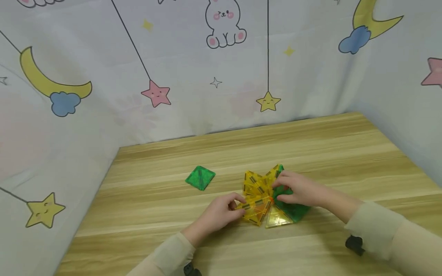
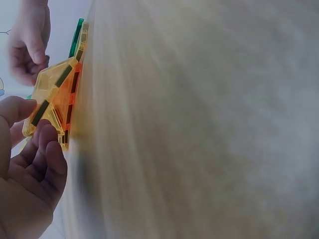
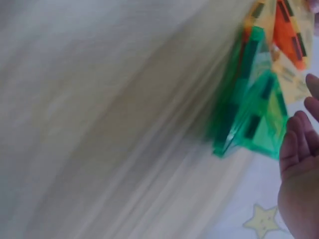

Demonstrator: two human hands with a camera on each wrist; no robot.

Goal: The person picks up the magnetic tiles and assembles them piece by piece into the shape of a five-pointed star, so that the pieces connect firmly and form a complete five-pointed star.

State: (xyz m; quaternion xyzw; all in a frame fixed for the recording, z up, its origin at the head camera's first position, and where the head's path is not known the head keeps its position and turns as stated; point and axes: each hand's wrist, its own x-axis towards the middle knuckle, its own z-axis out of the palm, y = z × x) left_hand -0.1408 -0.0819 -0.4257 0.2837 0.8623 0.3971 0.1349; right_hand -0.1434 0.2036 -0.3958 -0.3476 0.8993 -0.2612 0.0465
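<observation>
A ring of translucent magnetic tiles (image 1: 257,188) lies on the table, yellow and orange at the left, green at the right. My left hand (image 1: 219,212) is at its near left side. In the left wrist view, the thumb and fingers pinch the edge of a tilted yellow magnetic tile (image 2: 50,82) above an orange one (image 2: 62,102). My right hand (image 1: 300,188) is over the right side, fingers bent, beside the green tiles (image 3: 254,114). Whether its fingertips grip a tile is hidden.
A green diamond of two tiles (image 1: 200,177) lies flat, left of the ring. The wooden table (image 1: 165,165) meets a printed cloth (image 1: 193,111) at its back and sides. Dark devices sit at both cuffs.
</observation>
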